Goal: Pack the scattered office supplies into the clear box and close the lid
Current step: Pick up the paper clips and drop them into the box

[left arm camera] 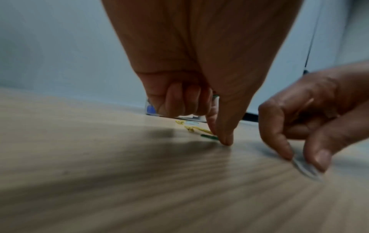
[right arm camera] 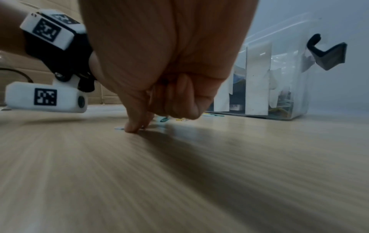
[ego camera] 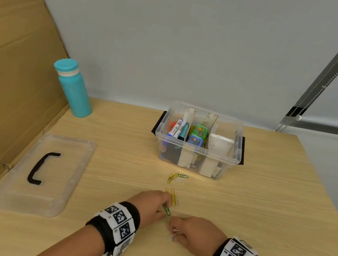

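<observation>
The clear box (ego camera: 233, 158) stands open at the back of the table, holding markers, sharpeners and white dividers. Its lid (ego camera: 71, 169), with a black handle, lies flat at the left. Several coloured paper clips (ego camera: 177, 177) lie in front of the box, and yellow clips (ego camera: 173, 196) lie nearer me. My left hand (ego camera: 164, 207) pinches a green paper clip (left arm camera: 208, 136) against the table with thumb and forefinger, the other fingers curled. Just to its right, my right hand (ego camera: 173, 233) pinches a silver paper clip (left arm camera: 305, 168) at the tabletop.
A teal bottle (ego camera: 73, 87) stands at the back left beside a cardboard wall (ego camera: 4, 78). The wooden table (ego camera: 261, 210) ends at its right edge near a window blind cord (ego camera: 318, 85). Both wrists carry marker-covered bands.
</observation>
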Demonstrator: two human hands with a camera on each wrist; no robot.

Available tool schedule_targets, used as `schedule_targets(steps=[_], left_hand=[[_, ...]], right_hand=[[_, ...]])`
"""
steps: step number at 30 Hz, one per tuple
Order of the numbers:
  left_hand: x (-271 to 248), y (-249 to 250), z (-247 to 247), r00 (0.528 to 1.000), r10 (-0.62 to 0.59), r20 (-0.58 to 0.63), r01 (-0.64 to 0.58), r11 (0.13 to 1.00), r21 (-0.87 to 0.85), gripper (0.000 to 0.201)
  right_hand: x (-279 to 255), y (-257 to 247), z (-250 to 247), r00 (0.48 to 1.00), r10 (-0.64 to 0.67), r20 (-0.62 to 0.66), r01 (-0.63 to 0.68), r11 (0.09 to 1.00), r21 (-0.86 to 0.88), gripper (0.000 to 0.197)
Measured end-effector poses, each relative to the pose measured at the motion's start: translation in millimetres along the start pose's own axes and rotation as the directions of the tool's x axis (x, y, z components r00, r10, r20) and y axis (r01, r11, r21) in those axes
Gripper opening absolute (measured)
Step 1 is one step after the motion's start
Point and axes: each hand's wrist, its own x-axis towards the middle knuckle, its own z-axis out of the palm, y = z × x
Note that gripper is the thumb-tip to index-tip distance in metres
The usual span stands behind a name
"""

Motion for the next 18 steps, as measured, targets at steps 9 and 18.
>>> schedule_targets(steps=[9,18], left_hand=[[0.2,2.3,-0.4,0.996,-0.085,-0.031,0.085,0.996,-0.009,0.014],[4.3,2.5,4.3,0.996,-0.062,-0.070,0.074,0.979,0.189,0.021]], right_hand=[[2.4,0.4,5.4,0.994,0.102,-0.027,-0.104,0.986,-0.127,0.027],[-12.3,55.3,-19.6,0.973,0.232,-0.015,0.067,-0.217,0.974,0.017]])
